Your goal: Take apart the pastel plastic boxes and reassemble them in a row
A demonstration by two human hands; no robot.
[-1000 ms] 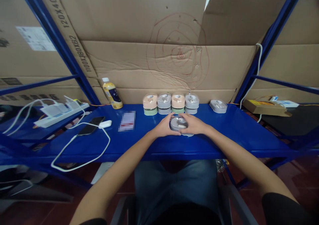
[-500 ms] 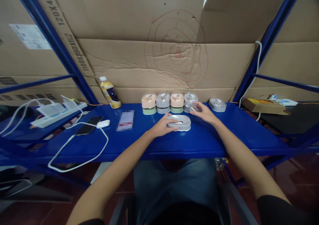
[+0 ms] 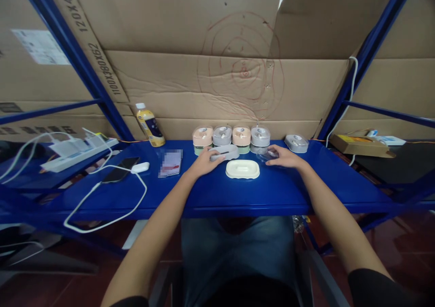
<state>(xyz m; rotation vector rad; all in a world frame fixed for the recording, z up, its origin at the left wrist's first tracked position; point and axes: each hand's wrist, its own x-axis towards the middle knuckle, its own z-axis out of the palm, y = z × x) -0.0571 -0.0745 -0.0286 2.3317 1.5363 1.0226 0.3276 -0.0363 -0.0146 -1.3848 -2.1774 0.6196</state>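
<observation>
Near the middle of the blue table lies a cream oval tray (image 3: 242,169). My left hand (image 3: 205,162) grips the left end of a grey oval piece (image 3: 225,152), behind and left of the cream tray. To the right, my right hand (image 3: 283,156) has its fingers on a clear plastic cover (image 3: 267,155), in front of a grey round-cornered box (image 3: 260,137). Left of that box, in a row, stand a peach box (image 3: 241,136), a grey box (image 3: 222,136) and another peach box (image 3: 203,136), all with clear tops.
A low grey box (image 3: 297,143) sits at the back right. Toward the left are a yellow bottle (image 3: 150,126), a card-like packet (image 3: 170,163), a phone (image 3: 121,170) and a white cable (image 3: 102,229). Cardboard (image 3: 163,76) stands behind the table.
The grey oval piece has moved left and back in my left hand, exposing the cream tray. My right hand has lowered the clear cover toward the table and shifted slightly right.
</observation>
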